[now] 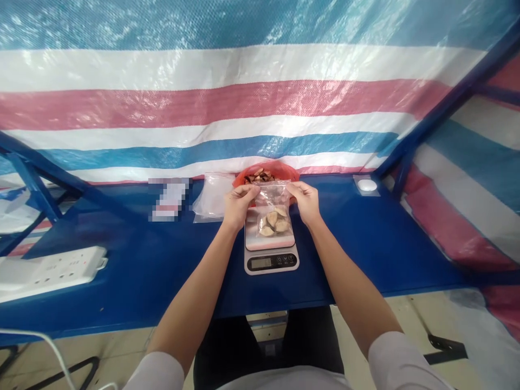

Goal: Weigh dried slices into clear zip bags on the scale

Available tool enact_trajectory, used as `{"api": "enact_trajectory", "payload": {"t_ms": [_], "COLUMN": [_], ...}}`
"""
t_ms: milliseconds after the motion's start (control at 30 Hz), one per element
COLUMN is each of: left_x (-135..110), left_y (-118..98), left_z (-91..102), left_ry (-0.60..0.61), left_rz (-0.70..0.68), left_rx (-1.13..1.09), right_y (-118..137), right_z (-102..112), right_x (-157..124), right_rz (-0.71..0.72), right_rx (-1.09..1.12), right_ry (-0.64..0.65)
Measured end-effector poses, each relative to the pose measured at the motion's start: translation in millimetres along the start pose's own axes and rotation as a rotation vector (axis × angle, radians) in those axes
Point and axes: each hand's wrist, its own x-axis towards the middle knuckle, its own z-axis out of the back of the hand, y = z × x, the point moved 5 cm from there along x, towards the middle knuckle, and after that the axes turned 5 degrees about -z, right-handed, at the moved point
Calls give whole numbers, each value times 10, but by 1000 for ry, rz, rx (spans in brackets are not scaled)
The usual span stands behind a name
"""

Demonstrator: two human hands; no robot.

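Between my two hands is a clear zip bag (273, 203) with several pale, dark-edged dried slices (275, 221) in its lower part. My left hand (239, 205) pinches the bag's top left corner, and my right hand (304, 200) pinches the top right corner. Under the bag is a digital kitchen scale (252, 241) with a shiny plate and a dark display panel; whether the bag rests on the plate I cannot tell. Just behind my hands lies an open red plastic bag (242, 176) holding more dried slices (260, 176).
A stack of clear bags (213, 197) lies left of my left hand, beside a blurred-out item (169, 199). A white power strip (69, 269) is at the table's left. A white oval object (366, 186) sits far right. Striped sheeting (244, 103) hangs behind the blue table (170, 271).
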Motion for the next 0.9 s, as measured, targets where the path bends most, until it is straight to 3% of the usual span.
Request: {"api": "enact_trajectory", "payload": {"t_ms": [133, 367, 900], "left_x": [-39, -120, -106], "left_y": [-35, -43, -17], "left_z": [4, 55, 105], "left_ry": [39, -9, -16], "left_rz": [35, 144, -45], "left_rx": [-9, -2, 37], "right_y": [-10, -53, -90], "right_z": [8, -7, -48], "right_x": [-10, -50, -87], "right_rz": [2, -18, -69], "right_rx": [17, 29, 61], "right_ry": [10, 57, 42]}}
